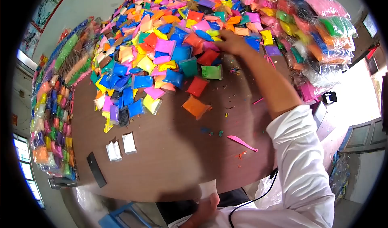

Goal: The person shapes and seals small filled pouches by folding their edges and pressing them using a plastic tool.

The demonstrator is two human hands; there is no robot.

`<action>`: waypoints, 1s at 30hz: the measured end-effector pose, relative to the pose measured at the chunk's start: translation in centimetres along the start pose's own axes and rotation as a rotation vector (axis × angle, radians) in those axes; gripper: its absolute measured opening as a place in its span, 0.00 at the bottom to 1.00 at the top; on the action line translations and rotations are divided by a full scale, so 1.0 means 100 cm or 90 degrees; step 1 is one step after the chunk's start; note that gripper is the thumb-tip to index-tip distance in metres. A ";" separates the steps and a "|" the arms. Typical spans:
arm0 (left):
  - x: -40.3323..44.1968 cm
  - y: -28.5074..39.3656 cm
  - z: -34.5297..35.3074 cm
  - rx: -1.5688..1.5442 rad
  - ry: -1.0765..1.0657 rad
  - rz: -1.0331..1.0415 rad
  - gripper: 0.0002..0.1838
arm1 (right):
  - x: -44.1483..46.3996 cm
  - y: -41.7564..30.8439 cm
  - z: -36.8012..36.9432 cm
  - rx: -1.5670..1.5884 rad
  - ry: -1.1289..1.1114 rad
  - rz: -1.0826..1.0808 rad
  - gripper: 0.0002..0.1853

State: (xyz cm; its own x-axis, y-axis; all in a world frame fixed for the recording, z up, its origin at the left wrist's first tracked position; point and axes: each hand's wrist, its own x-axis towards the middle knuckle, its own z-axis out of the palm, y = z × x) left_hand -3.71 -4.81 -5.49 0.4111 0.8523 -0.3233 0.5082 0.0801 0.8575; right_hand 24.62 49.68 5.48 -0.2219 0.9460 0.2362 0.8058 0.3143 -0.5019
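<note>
Over the near edge of the brown tabletop [161, 167], the left hand [207, 207] is closed on a pale packet [208, 187], while the right hand [231, 43], its opening and hold indeterminable, meets the multicoloured packet pile [165, 46] toward the far edge, beyond a pink plastic knife [242, 143].

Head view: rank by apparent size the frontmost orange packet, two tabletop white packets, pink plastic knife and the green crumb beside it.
1. Orange packet
2. Left white packet and right white packet look alike
3. Pink plastic knife
4. Green crumb
</note>
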 end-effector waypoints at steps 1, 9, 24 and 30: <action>0.002 0.001 0.000 0.038 0.034 0.053 0.13 | -0.004 -0.024 0.013 -0.120 0.028 0.046 0.19; 0.004 0.024 -0.011 -0.118 0.047 -0.071 0.19 | -0.032 -0.022 0.006 -0.121 0.291 0.130 0.10; 0.000 -0.012 0.014 0.003 0.103 -0.015 0.15 | -0.044 0.026 -0.041 -0.232 -0.047 0.030 0.08; 0.012 0.038 -0.013 -0.003 0.137 0.031 0.16 | -0.075 -0.001 -0.055 -0.256 -0.153 -0.012 0.11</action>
State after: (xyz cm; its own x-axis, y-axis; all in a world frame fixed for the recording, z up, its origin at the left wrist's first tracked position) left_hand -2.26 -2.85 -2.14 0.2644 0.9457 -0.1889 0.4882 0.0377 0.8719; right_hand 29.22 42.15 8.35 -0.3214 0.9468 0.0182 0.9387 0.3211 -0.1252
